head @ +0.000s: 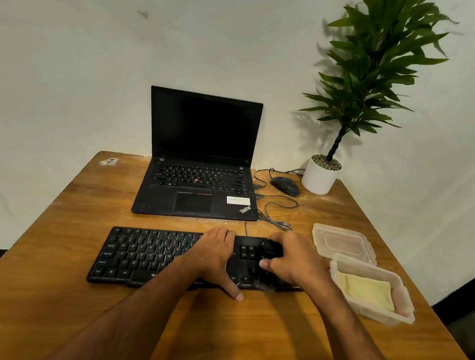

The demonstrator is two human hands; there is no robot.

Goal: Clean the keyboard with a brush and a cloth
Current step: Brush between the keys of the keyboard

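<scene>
— Two hands work over one wooden table (47, 301); start with the big things. What stands at twelve o'clock?

— At twelve sits an open black laptop (200, 159), its screen dark. At one o'clock stands a leafy plant (375, 65) in a white pot (318, 178), with a dark mouse (285, 185) just beside the pot, between it and the laptop, and its cable (278, 212) looping along the laptop's right edge.

— And the keyboard?

— A black keyboard (143, 255) lies flat at the centre, just nearer than the laptop, long side facing the person.

— What lies at three o'clock?

— A clear plastic box (375, 292) holding a folded yellow cloth (367, 291); its lid (343, 242) lies touching the box's far side.

— How are the hands set?

— The left hand (215, 258) presses down on the keyboard's middle, fingers straight and together, reaching to the far edge, thumb spread toward six o'clock onto the table. The right hand (295, 262) hangs over the keyboard's right end, fingers curled and clamped on a dark brush (268, 251).

— Do the bristles touch the keys?

— The brush is blurred, with a smear running toward six o'clock over the right-hand keys; whether it touches them I cannot tell.
</scene>
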